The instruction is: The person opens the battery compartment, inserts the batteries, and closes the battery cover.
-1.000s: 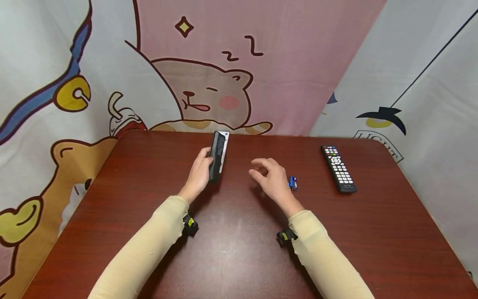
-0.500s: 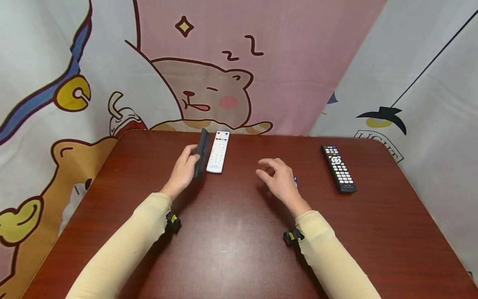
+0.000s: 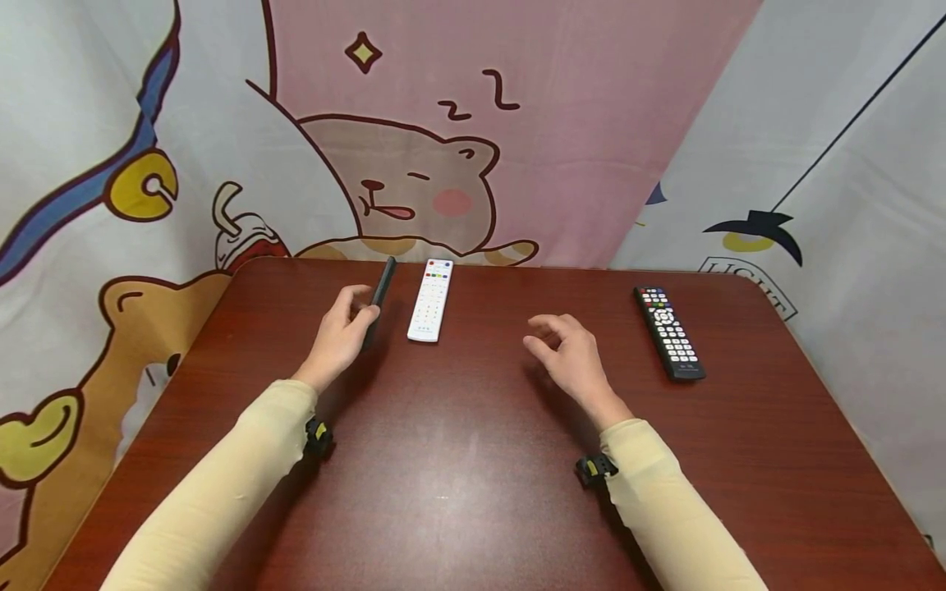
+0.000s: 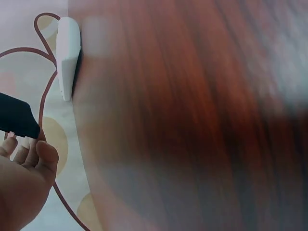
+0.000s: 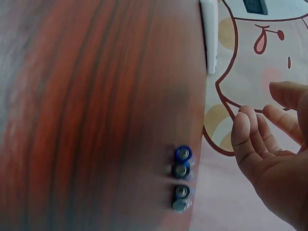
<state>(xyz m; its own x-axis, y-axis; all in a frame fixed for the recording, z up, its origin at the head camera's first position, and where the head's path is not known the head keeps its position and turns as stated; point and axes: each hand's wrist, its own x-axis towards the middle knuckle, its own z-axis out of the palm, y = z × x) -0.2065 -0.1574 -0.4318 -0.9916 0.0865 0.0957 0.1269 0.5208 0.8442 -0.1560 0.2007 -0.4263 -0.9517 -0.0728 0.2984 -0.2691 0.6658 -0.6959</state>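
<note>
Over my feed, I saw the left hand gripping a black remote between thumb and fingers, edge-on, above the table. Just right of it, a white remote lay keys up. The right hand, thumb and loosely bent fingers apart, had hold of nothing; batteries sat near it. Farthest right, a second black remote lay keys up.

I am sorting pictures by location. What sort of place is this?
Probably an indoor recording corner: a brown table, a cartoon cloth hanging behind it, and black wrist cameras on the person.
</note>
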